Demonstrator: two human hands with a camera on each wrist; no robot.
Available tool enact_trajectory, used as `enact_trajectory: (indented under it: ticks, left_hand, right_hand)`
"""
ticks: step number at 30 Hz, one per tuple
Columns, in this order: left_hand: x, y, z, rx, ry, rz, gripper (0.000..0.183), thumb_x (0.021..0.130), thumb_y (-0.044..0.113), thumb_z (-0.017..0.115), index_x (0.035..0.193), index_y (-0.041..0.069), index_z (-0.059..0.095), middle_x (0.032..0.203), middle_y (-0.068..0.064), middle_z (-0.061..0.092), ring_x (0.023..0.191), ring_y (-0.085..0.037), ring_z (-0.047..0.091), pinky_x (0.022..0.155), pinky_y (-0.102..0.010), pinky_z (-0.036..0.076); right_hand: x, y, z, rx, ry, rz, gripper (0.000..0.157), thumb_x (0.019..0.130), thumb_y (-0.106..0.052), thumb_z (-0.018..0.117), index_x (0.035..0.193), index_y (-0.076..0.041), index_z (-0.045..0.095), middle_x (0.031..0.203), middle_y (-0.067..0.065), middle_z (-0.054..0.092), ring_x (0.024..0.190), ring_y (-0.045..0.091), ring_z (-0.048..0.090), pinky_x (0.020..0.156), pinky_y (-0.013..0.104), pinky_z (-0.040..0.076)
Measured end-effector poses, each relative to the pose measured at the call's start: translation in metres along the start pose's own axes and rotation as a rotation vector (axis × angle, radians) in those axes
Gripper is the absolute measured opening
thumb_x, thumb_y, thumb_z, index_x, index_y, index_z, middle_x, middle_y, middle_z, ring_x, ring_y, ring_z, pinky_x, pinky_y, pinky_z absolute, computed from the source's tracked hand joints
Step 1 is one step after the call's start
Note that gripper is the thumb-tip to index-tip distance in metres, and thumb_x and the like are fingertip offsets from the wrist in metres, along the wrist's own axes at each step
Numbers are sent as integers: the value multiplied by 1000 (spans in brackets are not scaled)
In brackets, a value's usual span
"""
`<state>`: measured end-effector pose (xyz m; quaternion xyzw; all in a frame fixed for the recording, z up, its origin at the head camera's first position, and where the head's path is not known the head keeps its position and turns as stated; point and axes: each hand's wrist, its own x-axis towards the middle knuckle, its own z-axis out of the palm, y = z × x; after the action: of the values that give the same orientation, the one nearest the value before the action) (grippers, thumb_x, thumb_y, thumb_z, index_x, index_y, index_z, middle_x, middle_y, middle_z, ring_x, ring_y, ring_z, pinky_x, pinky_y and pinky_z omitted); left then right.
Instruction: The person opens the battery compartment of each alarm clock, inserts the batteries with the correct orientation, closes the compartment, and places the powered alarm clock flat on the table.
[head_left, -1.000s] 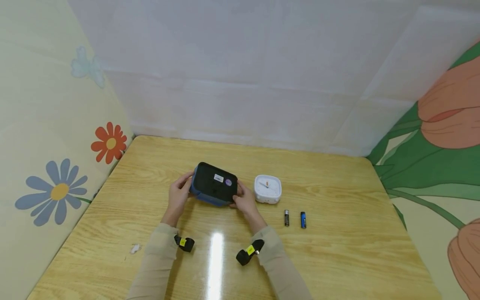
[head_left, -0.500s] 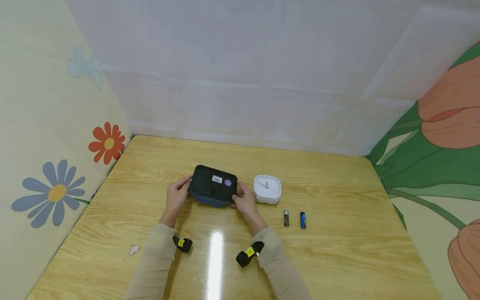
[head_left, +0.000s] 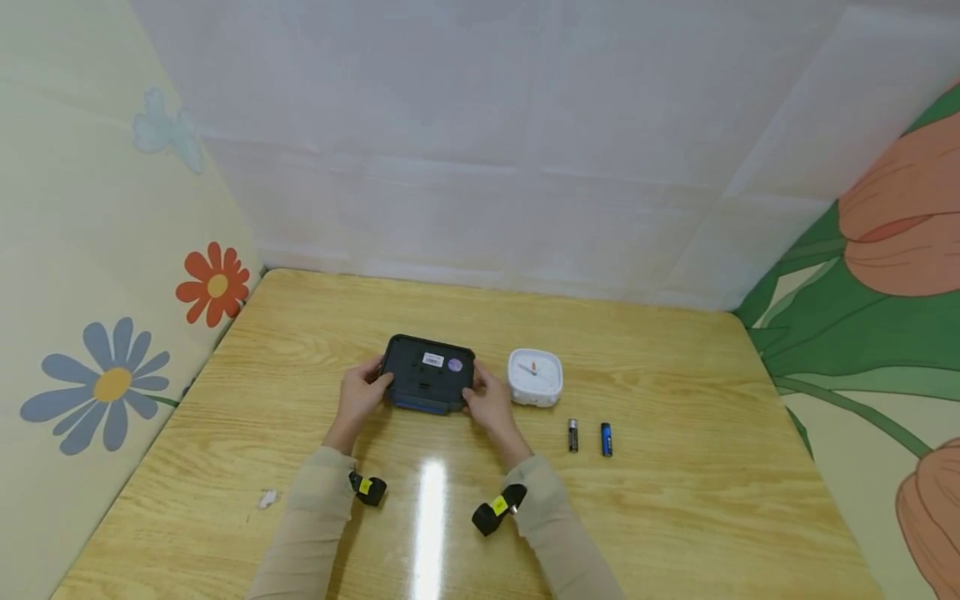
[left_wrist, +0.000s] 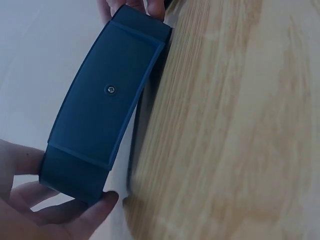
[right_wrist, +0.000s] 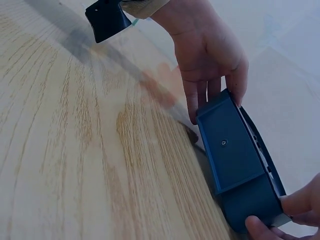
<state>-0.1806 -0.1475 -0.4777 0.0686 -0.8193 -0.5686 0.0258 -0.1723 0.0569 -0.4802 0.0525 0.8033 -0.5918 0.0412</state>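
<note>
Both hands hold a dark blue box (head_left: 428,375) with a black face turned up, which bears a white barcode label and a round purple sticker. My left hand (head_left: 360,398) grips its left end, thumb on the black face. At the right end, my right hand (head_left: 489,402) pinches the edge with thumb and fingers. A single screw marks the blue side of the box in the left wrist view (left_wrist: 111,90). That side also shows in the right wrist view, with fingers at both ends. Whether the box touches the table cannot be told.
Just right of the right hand stands a white square clock (head_left: 535,377). Nearer the front lie a black battery (head_left: 573,435) and a blue battery (head_left: 606,439). A small white scrap (head_left: 268,498) is on the wooden table (head_left: 675,517) at left.
The box has tilted so its black face shows more and its blue side less, and it sits slightly nearer. The left thumb has moved onto the black face. Clock and batteries are unmoved.
</note>
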Motion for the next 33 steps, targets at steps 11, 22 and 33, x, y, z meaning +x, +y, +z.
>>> enact_trajectory:
  ticks: [11,22,33]
  left_hand:
    - [0,-3,2,27,-30,-70,40,90,2,46,129,-7,45,130,-24,45,122,-34,40,99,-42,34]
    - [-1,-6,5,63,2,-120,39,88,4,50,127,-2,50,123,-23,53,106,-32,51,82,-39,45]
    - [0,-6,3,101,-8,-111,41,88,5,51,128,-3,49,118,-26,53,107,-35,50,84,-43,45]
  right_hand:
    - [-1,-1,0,-39,-8,-7,56,83,8,56,136,-2,41,103,22,53,77,22,57,55,25,52]
    - [-5,-3,-1,-399,76,-228,43,81,-1,63,123,2,54,105,21,58,89,31,54,79,41,44]
    - [-4,-21,-5,-598,29,-492,32,79,-11,69,108,0,63,107,16,56,101,31,51,89,41,39]
